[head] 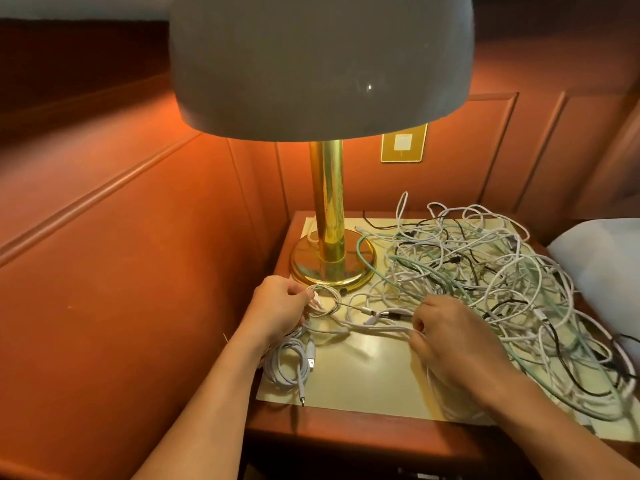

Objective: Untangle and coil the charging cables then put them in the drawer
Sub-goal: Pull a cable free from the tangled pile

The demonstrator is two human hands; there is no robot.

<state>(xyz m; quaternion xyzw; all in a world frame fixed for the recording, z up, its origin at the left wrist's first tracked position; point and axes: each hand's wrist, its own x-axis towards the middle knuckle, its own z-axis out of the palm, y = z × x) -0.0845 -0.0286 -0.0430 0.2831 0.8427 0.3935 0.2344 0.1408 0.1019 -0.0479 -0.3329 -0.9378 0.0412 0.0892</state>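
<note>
Head view looks down on a wooden nightstand (346, 424) with a pale yellow top, set in a corner of red-brown panelled wall (121, 237). The person's left hand (280, 306) sits near the front of the brass lamp base (332, 268), its fingers curled round a small loop of white cable (323, 299) and holding the loop just above the tabletop. From that loop a white strand (377, 329) runs across to the right hand (450, 341), which pinches it between thumb and curled fingers near the middle of the table. Both hands are closed on cable, neither spread wide.

Under the left wrist, at the front left corner of the top, lies a neat white coil (289, 367) with its plug ends poking out toward the table edge. The tangle of cables (502, 282) covers the whole right half of the nightstand, from the back edge to the front. It is mostly white, with a mint-green cable (367, 268) arcing out beside the lamp base and several thin black ones threaded through. The right forearm lies across the near part of the heap.

A large grey lampshade (322, 64) fills the top of the view over the brass stem. A brass wall plate (403, 143) sits on the panelling behind, and white bedding (602, 261) shows just beyond the table's right edge.
</note>
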